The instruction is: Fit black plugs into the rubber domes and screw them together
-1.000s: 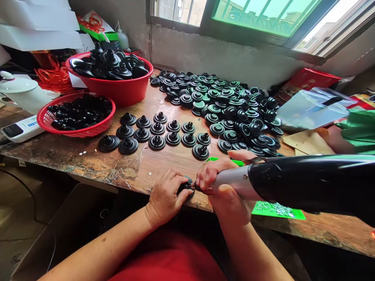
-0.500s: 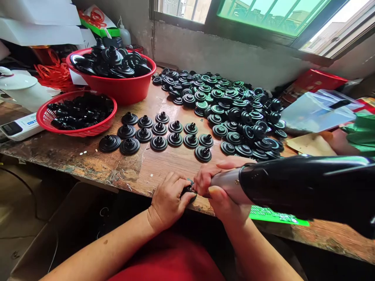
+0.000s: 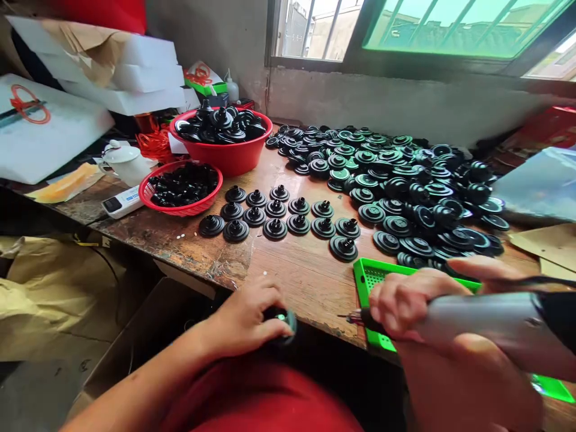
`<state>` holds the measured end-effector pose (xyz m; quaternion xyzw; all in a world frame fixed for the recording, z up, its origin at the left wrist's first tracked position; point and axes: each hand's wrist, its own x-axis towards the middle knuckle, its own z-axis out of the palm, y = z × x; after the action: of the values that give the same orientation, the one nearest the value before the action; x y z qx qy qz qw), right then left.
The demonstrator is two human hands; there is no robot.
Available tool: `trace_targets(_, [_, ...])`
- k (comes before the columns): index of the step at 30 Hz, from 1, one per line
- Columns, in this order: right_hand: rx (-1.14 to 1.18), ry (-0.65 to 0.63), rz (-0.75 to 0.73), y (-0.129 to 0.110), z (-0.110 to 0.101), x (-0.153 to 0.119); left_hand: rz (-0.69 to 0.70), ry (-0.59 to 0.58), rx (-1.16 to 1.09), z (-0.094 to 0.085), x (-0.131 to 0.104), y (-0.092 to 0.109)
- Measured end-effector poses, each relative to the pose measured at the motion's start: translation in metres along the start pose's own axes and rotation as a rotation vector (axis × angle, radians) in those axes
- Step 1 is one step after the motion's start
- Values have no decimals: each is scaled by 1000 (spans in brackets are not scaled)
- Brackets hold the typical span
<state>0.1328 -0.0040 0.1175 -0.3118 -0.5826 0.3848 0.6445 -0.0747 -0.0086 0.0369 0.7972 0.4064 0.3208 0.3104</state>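
My left hand (image 3: 252, 312) grips a round black stepped disc (image 3: 288, 326) at the table's front edge, its fingers wrapped round one side. Farther right, my right hand (image 3: 418, 300) is closed round a grey and black power screwdriver (image 3: 481, 324), whose thin bit points left toward the disc without touching it. Under that hand lies a green perforated tray (image 3: 373, 276), partly hidden. Short rows of black discs, stems up, stand on the wooden table (image 3: 297, 270) beyond my hands. One of them (image 3: 343, 247) is nearest the tray.
A large pile of black discs (image 3: 396, 186) covers the back right. At the back left are a red tub (image 3: 243, 157) of discs and a red basket (image 3: 180, 208) of small black parts. A white lidded pot (image 3: 128, 165) stands beyond the basket.
The screwdriver in my right hand has moved right, away from the disc. My left hand has drawn the disc back toward me. The view has turned left, and more of the green tray shows.
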Motion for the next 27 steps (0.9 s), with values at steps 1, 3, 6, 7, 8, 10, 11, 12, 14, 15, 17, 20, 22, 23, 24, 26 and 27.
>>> trace_targets(1, [26, 15, 2, -4, -6, -2, -20, -75, -5, -20, -10, -2])
trace_targets(3, [32, 61, -2, -10, -22, -6, -98, -143, 37, -60, -29, -12])
trace_targets(6, [-13, 177, -36, -11, -45, -10, -219, 142, 249, -107, -41, -46])
trace_targets(7, [-39, 226, -57, -10, -52, -10, -251, 255, 331, -117, -39, -60])
trace_targets(8, [-74, 268, -82, -8, -59, -10, -270, 328, 412, -124, -35, -74])
trace_targets(10, [-150, 338, -111, -4, -71, -11, -255, 406, 549, -131, -20, -99])
trace_targets(11, [-181, 363, -108, -1, -76, -12, -235, 415, 589, -132, -12, -109])
trace_targets(12, [-204, 378, -100, 1, -81, -13, -213, 407, 613, -133, -5, -118])
trace_targets(14, [-227, 389, -85, 5, -88, -17, -181, 371, 632, -132, 6, -131])
trace_targets(15, [-234, 393, -83, 7, -90, -20, -175, 357, 640, -132, 9, -135])
trace_targets(17, [-246, 398, -96, 11, -94, -24, -166, 375, 659, -130, 8, -138])
trace_targets(20, [-276, 420, -109, 13, -97, -28, -156, 471, 660, -121, -4, -130])
trace_targets(22, [-289, 416, -117, 14, -98, -29, -149, 523, 648, -109, -14, -117])
trace_targets(23, [-291, 410, -118, 14, -98, -29, -144, 535, 642, -101, -18, -109])
trace_targets(24, [-288, 404, -121, 14, -99, -30, -138, 542, 633, -93, -22, -101])
trace_targets(26, [-273, 397, -124, 15, -99, -30, -117, 528, 590, -75, -25, -84])
trace_targets(27, [-264, 395, -123, 15, -100, -31, -105, 509, 554, -66, -26, -77])
